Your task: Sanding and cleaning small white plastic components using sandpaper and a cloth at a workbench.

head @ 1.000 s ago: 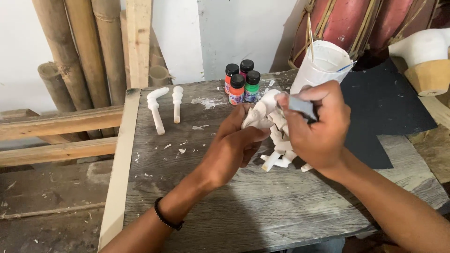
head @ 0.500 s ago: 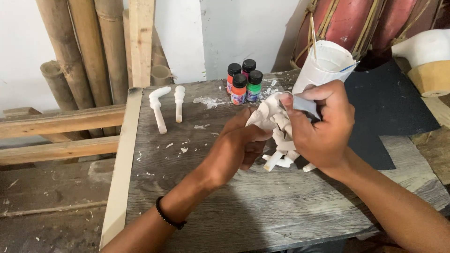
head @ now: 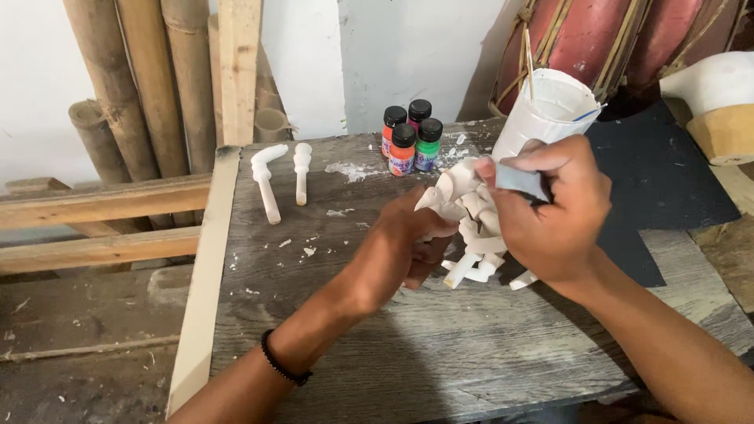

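Nearest the camera, the left forearm w/ a black bead bracelet (head: 284, 363) reaches up over the grey plank table (head: 408, 361). The left hand (head: 400, 255) is clenched around the lower part of a white carved figure (head: 470, 228), a pale piece w/ several peg-like limbs sticking out below. The figure is held just above the tabletop, near its middle-right, between both hands.

The right hand (head: 554, 208) pinches a small grey sanding scrap (head: 520, 180) between thumb and fingers and presses it against the figure's upper part. Vs 1 s ago the right hand sits slightly further right and the left wrist has rolled a bit, so more of the figure's top shows now; the scrap's contact spot has crept along the surface. That reads as small rubbing strokes, i.e. the smoothing work is mid-way, not finishing. Both grips look unchanged in kind.

Further back, 2 white turned pieces (head: 281, 179) lie side by side, untouched, w/ white chips (head: 338, 212) scattered near them. Behind the hands stand 4 small paint bottles (head: 411, 135), caps on. A white cup (head: 550, 106) holding thin sticks stands right of them, on a dark sheet (head: 667, 169). Farthest: bamboo poles (head: 149, 86) against the wall.
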